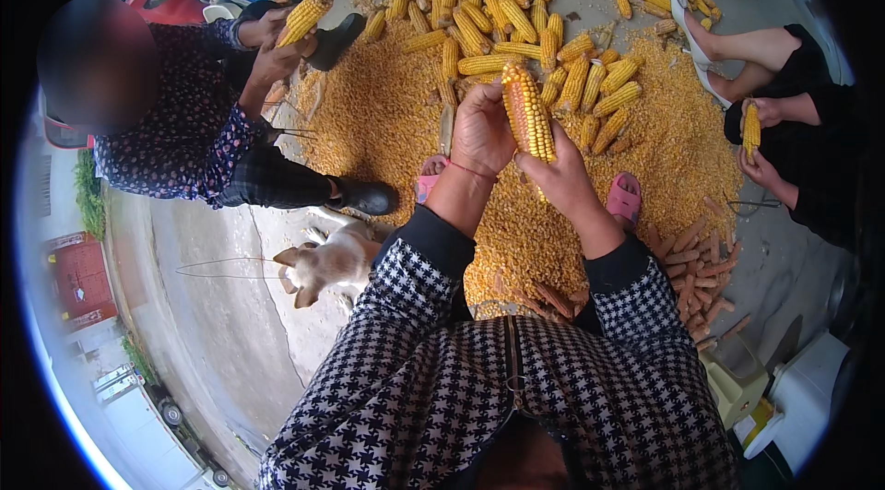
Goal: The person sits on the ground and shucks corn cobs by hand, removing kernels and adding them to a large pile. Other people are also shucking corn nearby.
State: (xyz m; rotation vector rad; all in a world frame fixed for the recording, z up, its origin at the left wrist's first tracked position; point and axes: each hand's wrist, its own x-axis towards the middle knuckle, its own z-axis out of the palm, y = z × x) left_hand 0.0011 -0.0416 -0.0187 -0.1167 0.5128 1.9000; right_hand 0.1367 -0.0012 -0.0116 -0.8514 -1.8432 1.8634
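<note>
Both my hands hold one ear of dried yellow corn (531, 113) in front of me, tilted with its upper end to the left. A strip along its side is bare of kernels and shows the reddish cob. My left hand (484, 123) grips its upper left side, a thin red cord around the wrist. Lower down, my right hand (561, 172) wraps the other end, thumb laid across the ear. Beneath them spreads a wide heap of loose corn kernels (525, 248). Whole corn ears (501, 13) are piled just beyond my hands.
At left, a person (180, 110) holds a corn ear (304, 18); at right, another person (809, 116) holds a smaller one (751, 127). A dog (335, 258) is by my left arm. Stripped cobs (698, 275) lie at right, near a plastic stool (736, 372).
</note>
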